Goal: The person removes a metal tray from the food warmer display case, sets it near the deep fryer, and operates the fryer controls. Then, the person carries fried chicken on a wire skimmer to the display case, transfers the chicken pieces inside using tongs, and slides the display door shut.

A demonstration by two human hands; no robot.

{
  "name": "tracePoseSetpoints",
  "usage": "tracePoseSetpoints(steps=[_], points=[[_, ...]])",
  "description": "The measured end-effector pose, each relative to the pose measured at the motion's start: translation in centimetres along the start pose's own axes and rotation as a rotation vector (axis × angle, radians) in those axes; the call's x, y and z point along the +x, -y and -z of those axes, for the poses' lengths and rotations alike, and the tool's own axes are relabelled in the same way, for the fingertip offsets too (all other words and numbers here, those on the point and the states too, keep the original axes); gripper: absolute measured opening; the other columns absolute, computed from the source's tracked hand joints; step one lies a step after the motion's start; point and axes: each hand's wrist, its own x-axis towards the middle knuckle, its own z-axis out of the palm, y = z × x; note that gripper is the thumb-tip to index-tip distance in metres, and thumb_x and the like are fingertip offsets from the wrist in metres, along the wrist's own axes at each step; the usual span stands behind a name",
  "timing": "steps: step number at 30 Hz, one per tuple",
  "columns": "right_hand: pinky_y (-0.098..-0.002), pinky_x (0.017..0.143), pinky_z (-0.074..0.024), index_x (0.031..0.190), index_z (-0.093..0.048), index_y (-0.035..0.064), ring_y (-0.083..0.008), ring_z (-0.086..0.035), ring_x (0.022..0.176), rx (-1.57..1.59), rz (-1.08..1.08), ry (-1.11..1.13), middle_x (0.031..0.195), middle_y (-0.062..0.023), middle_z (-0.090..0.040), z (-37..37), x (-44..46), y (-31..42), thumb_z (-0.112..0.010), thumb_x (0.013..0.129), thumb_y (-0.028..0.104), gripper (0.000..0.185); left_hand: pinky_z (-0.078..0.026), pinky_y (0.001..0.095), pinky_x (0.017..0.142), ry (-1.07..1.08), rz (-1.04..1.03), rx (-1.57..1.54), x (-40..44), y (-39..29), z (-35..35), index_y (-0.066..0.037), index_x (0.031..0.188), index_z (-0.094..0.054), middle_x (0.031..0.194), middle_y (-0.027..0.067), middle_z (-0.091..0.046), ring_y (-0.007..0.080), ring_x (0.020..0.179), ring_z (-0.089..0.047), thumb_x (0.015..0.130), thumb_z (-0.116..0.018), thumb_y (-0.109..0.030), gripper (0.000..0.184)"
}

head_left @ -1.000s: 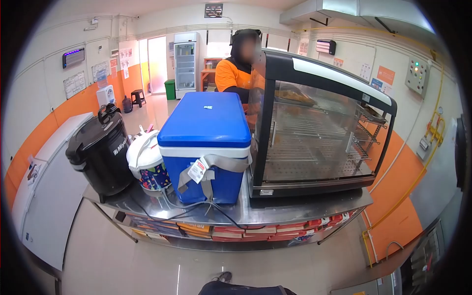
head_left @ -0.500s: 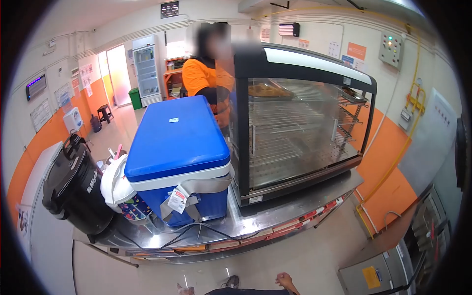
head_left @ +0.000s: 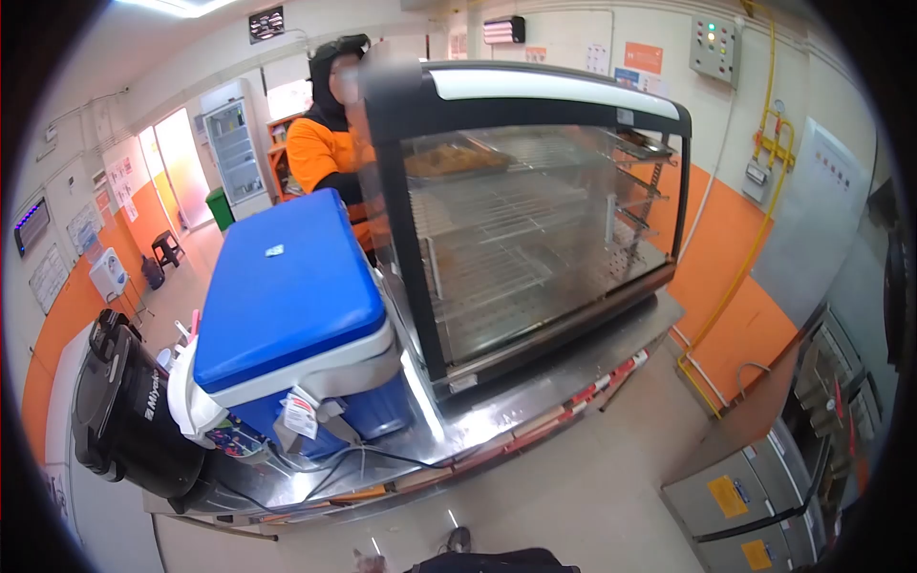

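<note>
At the bottom edge, my left hand [head_left: 369, 562] shows only in part, low and blurred above the floor. It touches nothing that I can see, and its fingers are too smeared to read. My right hand is out of the picture. Ahead of me, a blue cooler box [head_left: 287, 286] with a grey strap stands on a steel table [head_left: 487, 417]. Beside it, a glass food warmer [head_left: 535, 239] holds a tray of brown food [head_left: 457, 159] on its upper rack.
A black thermo pot [head_left: 134, 411] and a white-lidded jug [head_left: 191, 401] stand left of the cooler. Cables [head_left: 353, 456] lie along the table's front. Behind the warmer stands a person in an orange shirt [head_left: 320, 158]. Steel kitchen equipment [head_left: 755, 497] is at right.
My view has shifted and tilted, so the cooler and warmer sit further left and the warmer looks closer. My right hand has left the picture. The person's head has turned.
</note>
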Motion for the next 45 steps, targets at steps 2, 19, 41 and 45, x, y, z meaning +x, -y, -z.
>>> tracePoseSetpoints(steps=[2,19,41,45], points=[[-0.0376,0.068,-0.0491,0.093,-0.062,-0.0014,-0.0266,-0.064,0.08,0.048,0.056,-0.082,0.084,-0.0162,-0.065,0.7,-1.0,-1.3,-0.053,0.082,0.02,0.025,-0.037,0.0481,0.096,-0.086,-0.153,0.121,0.9,0.0,1.1,-0.01,0.083,-0.06,0.079,0.0115,-0.064,0.0248,0.08,-0.063,0.083,-0.05,-0.02,0.014],[-0.063,0.058,-0.0446,0.135,-0.034,0.0119,-0.0332,-0.061,0.075,1.421,-0.55,-0.978,0.091,-0.0143,-0.063,8.9,-29.4,-52.5,-0.046,0.087,0.045,0.059,-0.031,0.0591,0.098,-0.211,-1.079,0.028,14.4,-38.3,-2.8,-0.008,0.073,-0.065,0.074,0.0147,-0.065,0.0349,0.078,-0.062,0.08,-0.055,-0.018,0.016],[-0.0401,0.095,-0.0395,0.138,-0.027,-0.0006,-0.0353,-0.049,0.115,0.197,-1.84,-2.063,0.127,-0.0254,-0.047,18.1,-76.5,-50.9,-0.054,0.084,0.023,0.065,-0.039,0.0522,0.092,0.329,-1.776,0.601,-2.0,-90.7,-7.2,-0.014,0.091,-0.065,0.094,0.008,-0.066,0.025,0.093,-0.062,0.082,-0.053,-0.026,0.019],[-0.0391,0.111,-0.0175,0.137,-0.026,-0.0066,-0.0344,-0.025,0.133,0.65,-1.974,-1.727,0.142,-0.0258,-0.027,11.5,-55.5,-57.2,-0.046,0.092,0.037,0.066,-0.036,0.0601,0.09,0.278,-1.49,0.74,-1.8,-89.7,-9.3,-0.016,0.082,-0.066,0.089,0.0052,-0.067,0.0228,0.086,-0.064,0.08,-0.052,-0.027,0.017]])
